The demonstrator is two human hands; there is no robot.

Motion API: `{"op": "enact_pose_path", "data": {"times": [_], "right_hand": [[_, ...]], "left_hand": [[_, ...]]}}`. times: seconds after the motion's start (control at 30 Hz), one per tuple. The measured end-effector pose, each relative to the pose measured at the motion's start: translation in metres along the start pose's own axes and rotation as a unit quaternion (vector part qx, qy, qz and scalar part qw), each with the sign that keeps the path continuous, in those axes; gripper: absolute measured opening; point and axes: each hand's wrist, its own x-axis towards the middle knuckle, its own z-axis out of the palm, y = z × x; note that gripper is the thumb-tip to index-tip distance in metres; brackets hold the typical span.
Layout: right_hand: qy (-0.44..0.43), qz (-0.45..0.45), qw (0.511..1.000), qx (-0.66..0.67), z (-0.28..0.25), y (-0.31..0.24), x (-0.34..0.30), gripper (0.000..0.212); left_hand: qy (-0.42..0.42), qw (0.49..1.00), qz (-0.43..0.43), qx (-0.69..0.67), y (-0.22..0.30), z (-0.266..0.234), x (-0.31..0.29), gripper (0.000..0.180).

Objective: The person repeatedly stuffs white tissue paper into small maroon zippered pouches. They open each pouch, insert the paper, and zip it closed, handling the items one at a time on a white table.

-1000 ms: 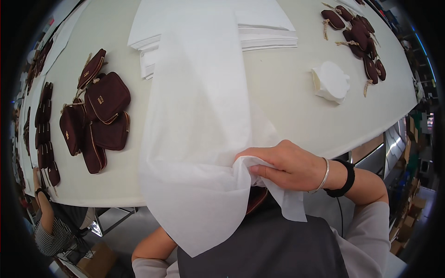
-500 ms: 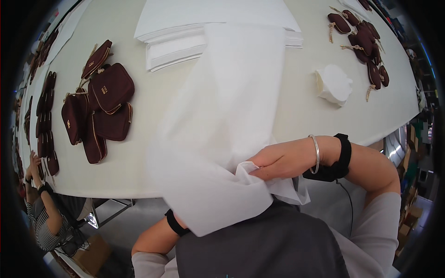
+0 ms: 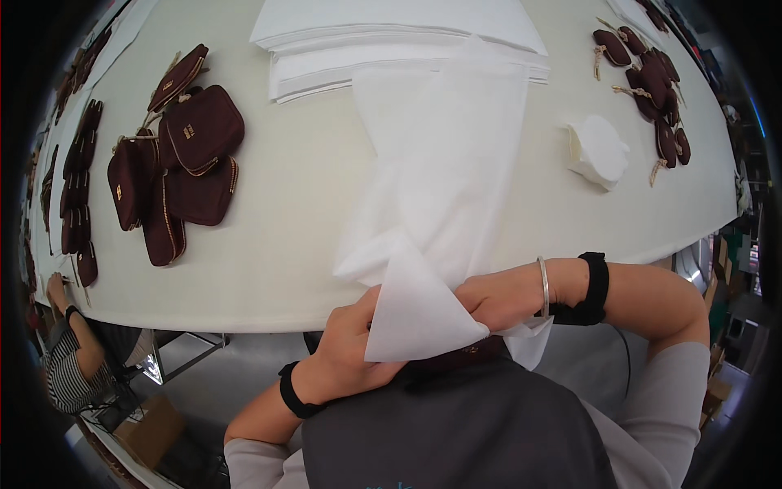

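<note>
A long sheet of thin white paper (image 3: 440, 163) runs from the far stack toward me, crumpled and folded at its near end. My right hand (image 3: 505, 297) is closed on this near end, its fingertips pressed into the paper. My left hand (image 3: 350, 338) curls behind a pointed white flap that hides most of its fingers; what it grips is covered. Under the flap, against my dark apron, a strip of a maroon pouch (image 3: 468, 352) shows between my hands.
Maroon zip pouches (image 3: 202, 129) lie heaped at left, with smaller ones (image 3: 652, 81) at far right. A white paper stack (image 3: 399, 28) lies at the far side. A crumpled white wad (image 3: 601, 153) is at right. Another person's hand (image 3: 57, 293) is at the left edge.
My left hand has come into view from beneath the paper. The sheet's near end has been drawn in and folded to a pointed flap, and part of a maroon pouch now shows.
</note>
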Motion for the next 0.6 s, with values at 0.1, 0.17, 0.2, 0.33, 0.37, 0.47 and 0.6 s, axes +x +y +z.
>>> {"op": "enact_pose_path", "data": {"times": [0.1,0.17,0.2,0.33,0.37,0.47,0.6], "right_hand": [[0.023,0.027,0.997,0.065,0.01,-0.011,-0.009,0.034],[0.05,-0.031,0.992,0.116,0.02,-0.007,-0.01,0.037],[0.054,-0.037,0.989,0.132,0.021,-0.005,-0.013,0.038],[0.071,-0.08,0.99,0.088,0.017,0.005,-0.023,0.042],[0.097,-0.06,0.992,0.054,0.016,-0.015,-0.035,0.043],[0.297,-0.202,0.928,-0.098,0.033,-0.015,-0.034,0.042],[0.371,-0.208,0.89,-0.167,0.036,-0.019,-0.033,0.042]], "left_hand": [[-0.044,0.997,-0.028,-0.051,-0.002,-0.003,-0.009,0.03],[-0.079,0.996,-0.016,-0.037,0.001,-0.008,-0.005,0.028],[-0.098,0.995,-0.009,-0.031,0.0,-0.01,-0.003,0.028],[-0.07,0.992,-0.047,-0.09,-0.006,-0.006,-0.001,0.023],[-0.062,0.992,-0.069,-0.088,-0.006,-0.007,-0.002,0.022],[-0.07,0.985,-0.128,-0.096,-0.003,-0.014,-0.001,0.02],[-0.071,0.981,-0.134,-0.121,-0.007,-0.017,0.003,0.021]]}}
